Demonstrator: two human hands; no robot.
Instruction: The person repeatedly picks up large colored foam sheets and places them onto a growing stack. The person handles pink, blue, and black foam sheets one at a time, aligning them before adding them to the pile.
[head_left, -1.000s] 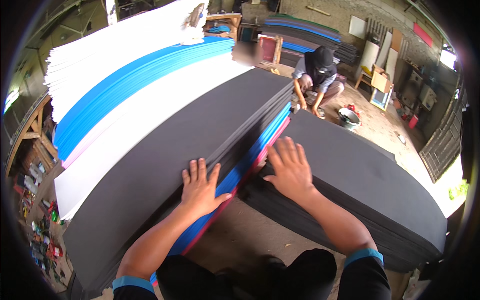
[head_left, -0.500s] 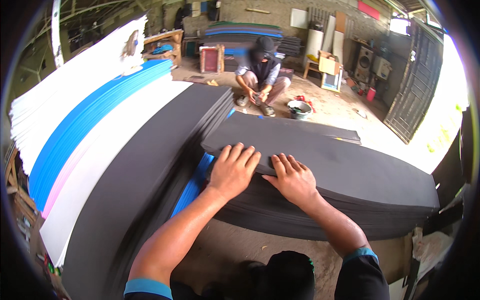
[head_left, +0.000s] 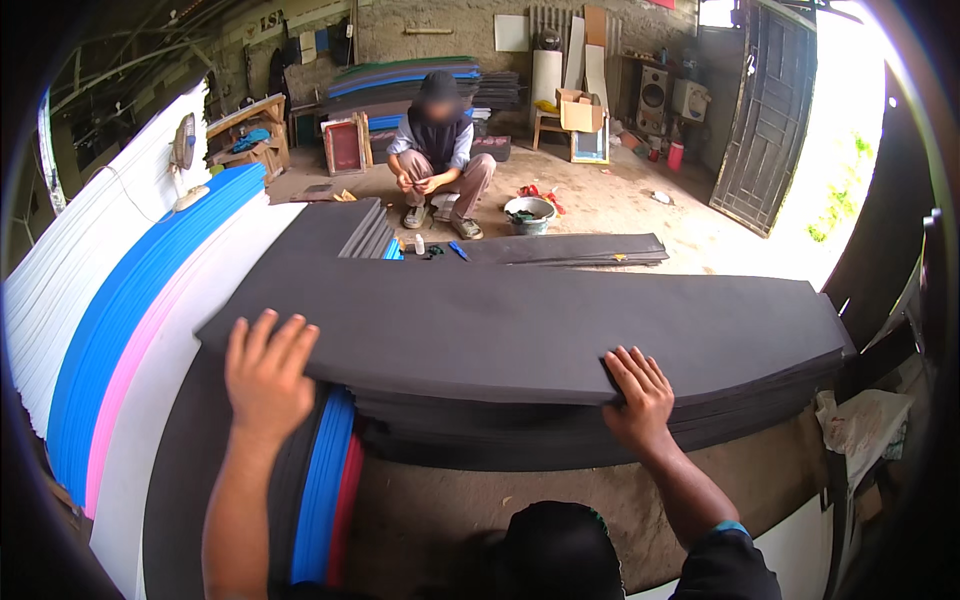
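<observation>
A long black foam-like sheet (head_left: 500, 325) lies on top of a stack of black sheets (head_left: 560, 435), its left end overlapping the stacks on the left. My left hand (head_left: 270, 375) is at that left end, fingers spread and stretched over the near edge. It holds nothing that I can see. Farther right, my right hand (head_left: 640, 395) rests on the sheet's near edge, fingers stretched flat on the top surface. Its thumb is mostly hidden.
White (head_left: 100, 190), blue (head_left: 150, 300) and black (head_left: 185, 480) sheets stand stacked at left, with a small fan (head_left: 183, 150) on them. Beyond, a person (head_left: 440, 140) squats, holding something small, beside a bucket (head_left: 530, 215). A metal door (head_left: 768, 120) stands ajar at right.
The top black sheet has shifted left and now overlaps the left stacks. My hands have moved far apart, the left toward the sheet's left end. The view has turned right.
</observation>
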